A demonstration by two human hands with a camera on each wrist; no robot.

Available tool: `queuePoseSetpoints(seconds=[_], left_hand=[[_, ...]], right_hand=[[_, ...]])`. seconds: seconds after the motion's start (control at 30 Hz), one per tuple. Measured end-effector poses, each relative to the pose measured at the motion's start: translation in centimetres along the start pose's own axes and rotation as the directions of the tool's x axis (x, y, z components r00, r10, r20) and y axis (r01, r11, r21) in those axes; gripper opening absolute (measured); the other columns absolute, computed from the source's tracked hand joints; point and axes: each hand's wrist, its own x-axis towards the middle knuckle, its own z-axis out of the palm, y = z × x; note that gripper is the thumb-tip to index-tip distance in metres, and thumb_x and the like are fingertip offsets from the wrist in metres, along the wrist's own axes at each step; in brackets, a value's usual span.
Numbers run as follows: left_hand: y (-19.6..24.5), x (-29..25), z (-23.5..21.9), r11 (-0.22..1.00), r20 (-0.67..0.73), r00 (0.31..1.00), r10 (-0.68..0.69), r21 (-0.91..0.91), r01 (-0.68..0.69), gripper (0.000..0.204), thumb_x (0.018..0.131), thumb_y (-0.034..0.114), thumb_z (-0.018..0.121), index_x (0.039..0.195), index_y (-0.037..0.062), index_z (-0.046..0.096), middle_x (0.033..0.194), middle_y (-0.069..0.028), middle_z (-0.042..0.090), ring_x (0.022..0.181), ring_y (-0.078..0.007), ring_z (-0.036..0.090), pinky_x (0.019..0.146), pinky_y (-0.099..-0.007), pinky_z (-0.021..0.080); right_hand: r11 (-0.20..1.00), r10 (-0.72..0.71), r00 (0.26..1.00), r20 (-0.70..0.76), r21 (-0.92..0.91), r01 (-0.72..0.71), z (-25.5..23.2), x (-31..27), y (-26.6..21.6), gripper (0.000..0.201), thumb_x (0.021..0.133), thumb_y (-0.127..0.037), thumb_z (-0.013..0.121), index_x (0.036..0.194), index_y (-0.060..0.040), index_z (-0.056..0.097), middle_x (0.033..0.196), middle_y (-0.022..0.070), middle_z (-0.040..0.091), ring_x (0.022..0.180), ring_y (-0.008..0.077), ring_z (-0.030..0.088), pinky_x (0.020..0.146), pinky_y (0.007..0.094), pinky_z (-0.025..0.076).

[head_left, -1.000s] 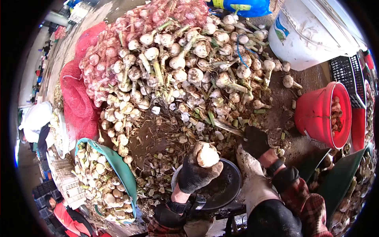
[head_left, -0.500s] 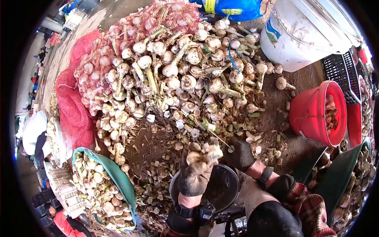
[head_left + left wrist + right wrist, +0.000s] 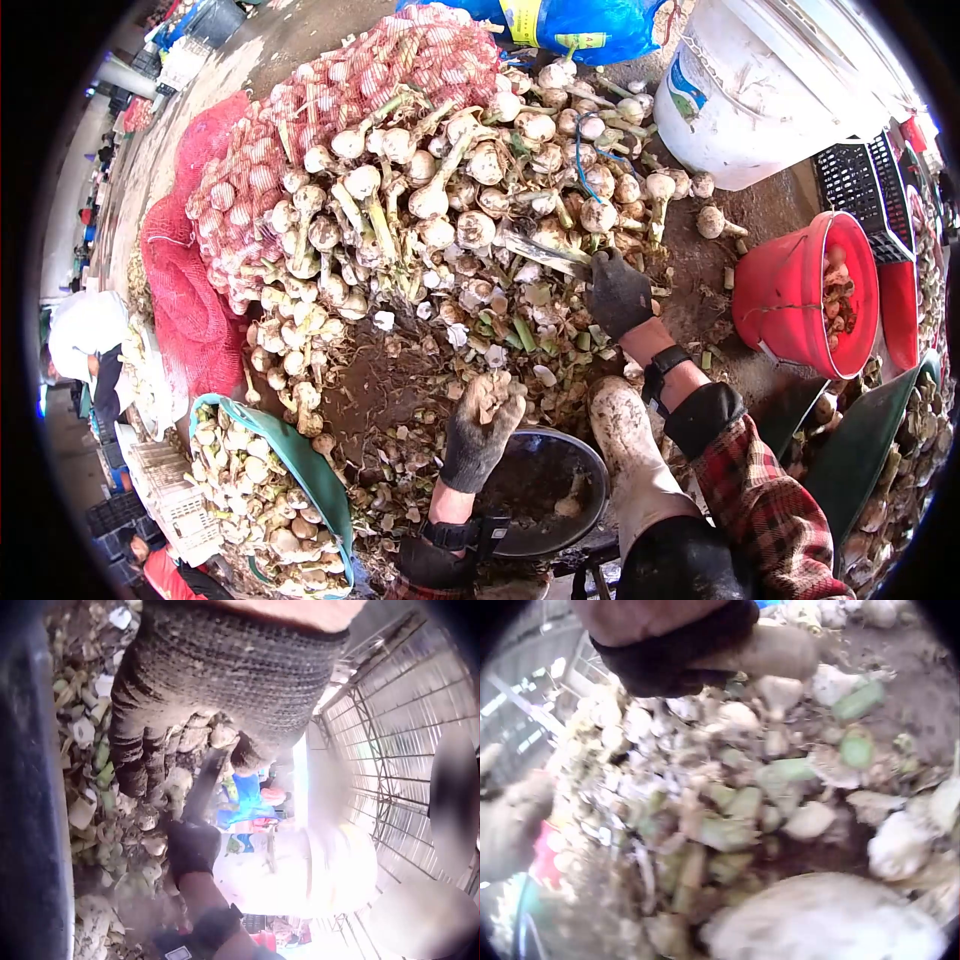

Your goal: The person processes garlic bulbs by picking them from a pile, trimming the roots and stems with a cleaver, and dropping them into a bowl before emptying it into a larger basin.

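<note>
My right hand [image 3: 620, 295], in a dark knit glove, grips a knife [image 3: 548, 252]. Its broad grey blade points left across the near edge of a heap of garlic bulbs [image 3: 485, 165], overlapping it in the head view. My left hand [image 3: 484, 430], in a glove with muddy fingertips, is palm up at the left rim of a dark basin [image 3: 606, 478]. Its fingers curl loosely, and no bulb shows in them. A pale garlic bulb [image 3: 568, 505] lies inside the basin. In the left wrist view the knife blade [image 3: 204, 784] appears beyond my curled left fingers [image 3: 131, 761].
Cut stems and peelings [image 3: 525, 335] litter the ground before me. A green-rimmed container of garlic [image 3: 320, 470] stands left. A red bucket [image 3: 785, 295] and a white bucket [image 3: 715, 130] stand right. Red mesh sacks [image 3: 180, 290] lie left. A muddy white boot [image 3: 625, 430] is beside the basin.
The garlic bulb that my left hand held over the basin is out of it, and a bulb now shows inside the basin. My right hand has moved forward with the knife, up to the heap.
</note>
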Motion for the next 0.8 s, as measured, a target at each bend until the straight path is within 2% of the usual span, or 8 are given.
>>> queuePoseSetpoints(seconds=[0.2, 0.3, 0.47, 0.57, 0.6, 0.63, 0.7, 0.8], left_hand=[[-1.7, 4.6, 3.2, 0.985, -0.202, 0.965, 0.17, 0.064, -0.16, 0.051, 0.091, 0.042, 0.058, 0.115, -0.003, 0.054, 0.105, -0.0097, 0.062, 0.088, -0.0165, 0.056, 0.08, -0.032, 0.046], [1.0, 4.4, 4.3, 0.632, -0.005, 0.949, -0.314, -0.748, 0.205, 0.046, 0.092, 0.037, 0.058, 0.12, 0.0019, 0.056, 0.109, -0.0064, 0.062, 0.095, -0.0178, 0.06, 0.082, -0.0321, 0.049], [-1.1, 2.9, 3.2, 0.594, -0.023, 0.974, -0.224, -0.796, 0.118, 0.041, 0.085, 0.019, 0.065, 0.122, 0.0055, 0.053, 0.109, -0.0074, 0.061, 0.094, -0.0178, 0.062, 0.078, -0.0313, 0.052], [0.0, 1.3, 2.7, 0.903, -0.048, 0.988, 0.144, -0.401, -0.151, 0.05, 0.074, 0.009, 0.073, 0.118, 0.0012, 0.051, 0.101, -0.0111, 0.062, 0.091, -0.0208, 0.062, 0.081, -0.0365, 0.05], [-0.3, 1.0, 2.0, 0.835, -0.066, 0.909, 0.411, 0.427, -0.347, 0.048, 0.076, 0.016, 0.074, 0.118, 0.0044, 0.054, 0.099, -0.0108, 0.065, 0.091, -0.0231, 0.063, 0.082, -0.0418, 0.05], [-1.9, 0.7, 0.9, 0.619, 0.135, 0.847, 0.515, 0.625, -0.476, 0.05, 0.077, 0.03, 0.073, 0.118, 0.0064, 0.056, 0.107, -0.0102, 0.062, 0.097, -0.0256, 0.061, 0.087, -0.0422, 0.047], [-5.2, -0.2, -0.1, 0.206, 0.388, 0.701, 0.598, 0.771, -0.602, 0.047, 0.082, 0.037, 0.069, 0.122, 0.0145, 0.057, 0.117, -0.0099, 0.06, 0.106, -0.03, 0.057, 0.091, -0.0439, 0.045], [-6.8, -2.4, -0.9, 0.283, 0.36, 0.846, 0.393, 0.828, -0.484, 0.044, 0.095, 0.032, 0.05, 0.135, 0.0146, 0.044, 0.133, -0.009, 0.05, 0.119, -0.0256, 0.05, 0.099, -0.0435, 0.042]], right_hand=[[0.729, 0.253, 0.951, 0.18, 0.61, -0.309, -4.5, -4.6, -4.2, 0.016, 0.075, -0.013, 0.065, 0.085, -0.0019, 0.059, 0.072, 0.0152, 0.06, 0.065, 0.0278, 0.06, 0.06, 0.0368, 0.048], [0.679, 0.086, 0.948, 0.306, 0.678, -0.281, -6.3, -9.0, -5.8, 0.019, 0.075, -0.016, 0.069, 0.084, -0.0028, 0.058, 0.075, 0.016, 0.061, 0.069, 0.0301, 0.062, 0.061, 0.0373, 0.049], [0.65, -0.106, 0.972, 0.208, 0.755, -0.091, -7.5, -10.2, -5.4, 0.025, 0.074, -0.019, 0.074, 0.085, -0.0045, 0.057, 0.082, 0.0136, 0.063, 0.074, 0.0327, 0.064, 0.061, 0.0379, 0.05], [0.863, -0.132, 0.978, 0.163, 0.503, 0.033, -9.1, -10.2, -4.3, 0.027, 0.07, -0.019, 0.074, 0.086, -0.0063, 0.057, 0.081, 0.0107, 0.06, 0.07, 0.0325, 0.062, 0.058, 0.0407, 0.049], [0.915, -0.099, 0.972, 0.213, 0.403, 0.005, -10.4, -9.7, -4.9, 0.026, 0.069, -0.017, 0.074, 0.084, -0.0065, 0.057, 0.081, 0.0104, 0.059, 0.07, 0.0324, 0.061, 0.059, 0.0402, 0.049], [0.932, -0.145, 0.959, 0.244, 0.36, 0.049, -11.4, -9.3, -5.4, 0.029, 0.067, -0.02, 0.075, 0.086, -0.0066, 0.057, 0.083, 0.0103, 0.058, 0.072, 0.0324, 0.06, 0.06, 0.041, 0.048], [0.94, -0.226, 0.929, 0.294, 0.317, 0.129, -12.0, -9.2, -5.8, 0.039, 0.065, -0.029, 0.076, 0.091, -0.0072, 0.058, 0.088, 0.0103, 0.055, 0.077, 0.0307, 0.059, 0.061, 0.0415, 0.047], [0.956, -0.252, 0.913, 0.321, 0.228, 0.184, -12.3, -9.7, -6.1, 0.041, 0.065, -0.033, 0.075, 0.092, -0.0075, 0.059, 0.087, 0.0099, 0.054, 0.077, 0.0292, 0.058, 0.06, 0.0407, 0.047]])
